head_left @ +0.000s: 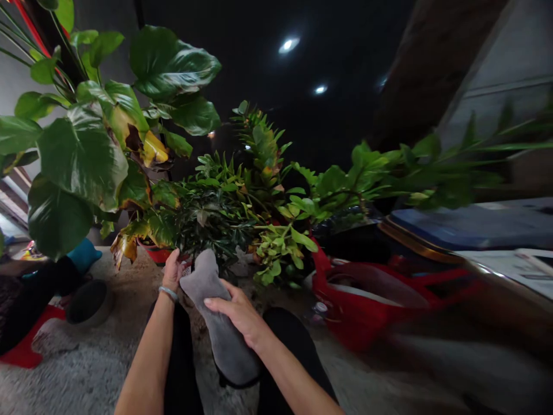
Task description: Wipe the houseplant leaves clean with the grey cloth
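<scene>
A long grey plush piece, shaped like a mitt with a narrow rounded end and a dark lower edge, lies slantwise above my knees. My right hand grips its side, thumb across the top. To the left of its narrow end is my left hand, with a pale bracelet at the wrist. Its fingers look curled beside a small patterned patch, partly hidden, and I cannot make out what they hold. A red plant pot stands just behind that hand, under leaves.
Large-leaved plants, some leaves yellow and brown, rise at the left, with bushy greenery ahead. A red bag sits at the right near stacked blue lids. A dark bowl and another person's leg are at left.
</scene>
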Demonstrator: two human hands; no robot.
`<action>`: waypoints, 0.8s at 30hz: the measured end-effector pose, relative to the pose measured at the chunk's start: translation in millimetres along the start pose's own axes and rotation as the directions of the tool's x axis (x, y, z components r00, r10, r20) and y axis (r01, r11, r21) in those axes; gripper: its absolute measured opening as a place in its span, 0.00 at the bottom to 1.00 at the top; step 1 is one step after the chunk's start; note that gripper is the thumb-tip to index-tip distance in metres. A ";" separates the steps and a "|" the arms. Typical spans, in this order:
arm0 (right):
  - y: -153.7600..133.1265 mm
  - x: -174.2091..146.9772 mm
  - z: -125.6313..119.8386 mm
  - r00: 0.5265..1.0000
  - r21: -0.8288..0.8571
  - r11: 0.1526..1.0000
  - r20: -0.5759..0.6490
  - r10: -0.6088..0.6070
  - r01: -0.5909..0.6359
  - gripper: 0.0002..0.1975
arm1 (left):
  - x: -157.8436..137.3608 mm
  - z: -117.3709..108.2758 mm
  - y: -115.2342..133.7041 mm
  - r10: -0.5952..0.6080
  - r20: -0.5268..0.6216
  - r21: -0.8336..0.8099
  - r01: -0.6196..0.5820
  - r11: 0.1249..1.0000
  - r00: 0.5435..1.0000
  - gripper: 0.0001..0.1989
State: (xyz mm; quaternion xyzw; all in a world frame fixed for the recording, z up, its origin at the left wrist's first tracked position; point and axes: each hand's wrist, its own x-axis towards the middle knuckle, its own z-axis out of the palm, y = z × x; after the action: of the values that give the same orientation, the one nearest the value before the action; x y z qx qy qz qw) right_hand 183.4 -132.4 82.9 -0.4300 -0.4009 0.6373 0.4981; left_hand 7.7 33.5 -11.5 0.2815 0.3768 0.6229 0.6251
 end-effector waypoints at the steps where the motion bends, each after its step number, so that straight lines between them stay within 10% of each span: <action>1: -12.7 0.2 0.8 0.999 0.012 0.999 0.008 -0.043 0.043 0.18 | 0.5 -0.3 -1.3 0.025 0.009 0.011 -0.025 1.000 1.000 0.19; 6: -50.9 39.8 12.7 0.976 0.079 0.974 -0.054 -0.210 0.214 0.19 | 1.1 1.9 -6.5 0.106 0.048 0.032 -0.108 0.994 0.993 0.17; 14: 20.5 -7.0 -10.1 0.994 -0.065 0.997 -0.106 0.035 -0.042 0.16 | 0.3 -1.6 -2.3 0.067 -0.035 -0.008 -0.067 0.998 0.997 0.23; 24: -65.6 34.6 -37.8 0.947 0.264 0.948 -0.307 -0.090 0.176 0.21 | -9.2 5.3 -6.7 0.068 -0.003 -0.028 -0.068 0.997 0.998 0.24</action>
State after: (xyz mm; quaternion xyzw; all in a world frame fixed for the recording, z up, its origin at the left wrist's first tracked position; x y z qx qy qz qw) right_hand 233.6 -83.4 127.8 -0.4137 -0.2546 0.5831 0.6511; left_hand 16.4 24.6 -12.9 0.2849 0.3588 0.6493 0.6071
